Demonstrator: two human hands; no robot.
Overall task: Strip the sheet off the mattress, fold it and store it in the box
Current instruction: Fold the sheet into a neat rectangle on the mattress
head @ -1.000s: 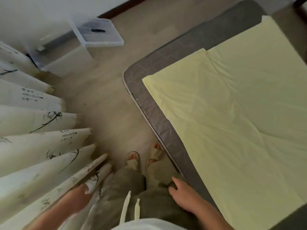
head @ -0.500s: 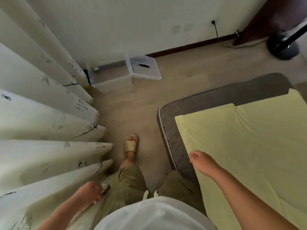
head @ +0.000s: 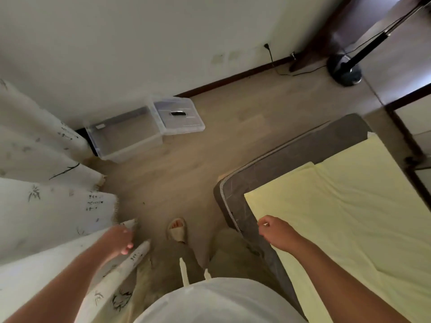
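Note:
A pale yellow sheet (head: 338, 217) lies flat on the grey mattress (head: 235, 183) at the right, with part of it folded back so a grey border shows. My right hand (head: 276, 231) hovers over the sheet's left edge near the mattress corner, fingers curled; the sheet under it lies flat and unlifted. My left hand (head: 119, 238) hangs low at the left beside the curtain, fingers curled on nothing. The clear plastic box (head: 123, 138) stands open on the floor by the far wall, its lid (head: 179, 117) lying next to it.
White printed curtains (head: 46, 187) hang along the left. Wooden floor (head: 186, 173) stretches between me and the box. A black fan base (head: 345, 71) and its cable sit at the far right, near dark wooden furniture (head: 338, 26). My sandalled foot (head: 177, 230) is below.
The view has lifted from my feet toward the wall and box. My right hand rose from my thigh to the sheet's left edge. My left hand moved up beside the curtain.

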